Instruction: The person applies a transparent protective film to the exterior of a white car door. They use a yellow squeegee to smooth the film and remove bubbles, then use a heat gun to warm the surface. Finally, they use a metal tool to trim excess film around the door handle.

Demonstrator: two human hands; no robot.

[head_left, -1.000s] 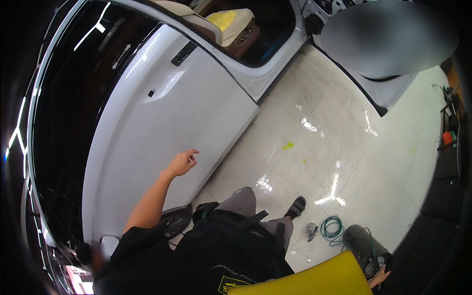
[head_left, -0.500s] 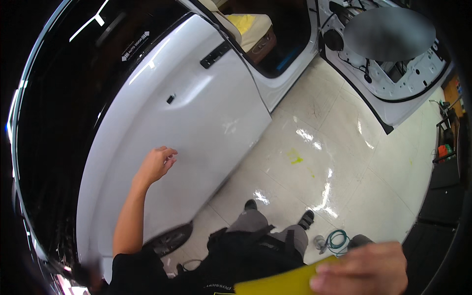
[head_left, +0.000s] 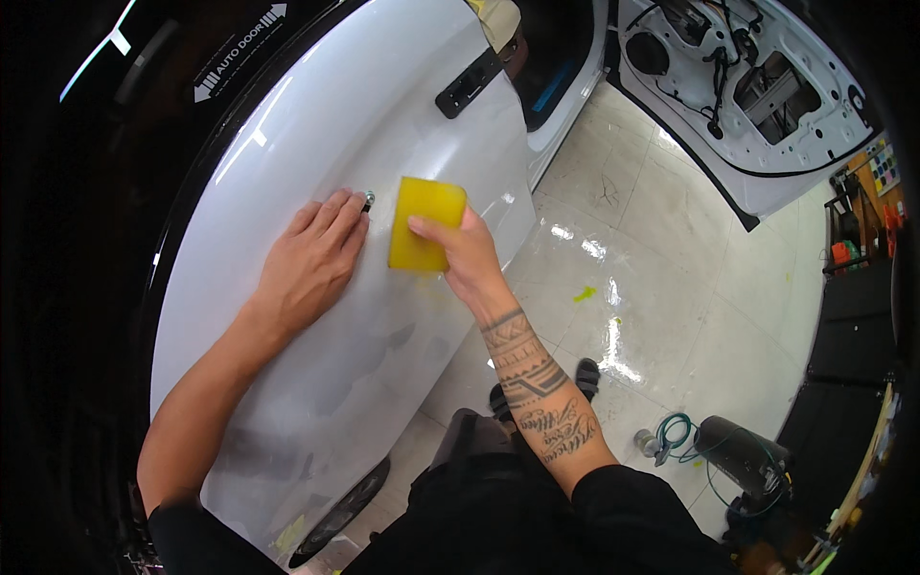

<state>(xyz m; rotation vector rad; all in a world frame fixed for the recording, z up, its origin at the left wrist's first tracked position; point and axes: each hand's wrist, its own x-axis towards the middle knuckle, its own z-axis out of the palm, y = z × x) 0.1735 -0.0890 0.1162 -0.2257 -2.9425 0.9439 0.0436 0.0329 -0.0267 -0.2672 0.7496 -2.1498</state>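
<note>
In front of you, the white vehicle panel (head_left: 316,402) fills the left and middle of the view: broad, curved, glossy in places and hazy in others. It looks stiff and heavy, its finish probably slick and easily marked, so steady it with a flat palm rather than fingertips. Beyond it, at the upper right, is the white door shell (head_left: 661,144) with its inner frame exposed. A dark tank (head_left: 738,450) lies on the floor at the lower right.

Your left hand (head_left: 311,249) lies spread along the panel, fingers straight and nearly together, seemingly gripping nothing. Your right hand (head_left: 470,249) pinches the yellow pad (head_left: 426,206), which is over the panel to the right of your left hand; whether it touches the paint can't be told. The pad looks thin, light and slightly flexible; hold it by its right edge, thumb on the face, fingers supporting behind. Just beyond your left fingertips is a small metal fitting (head_left: 370,197).
</note>
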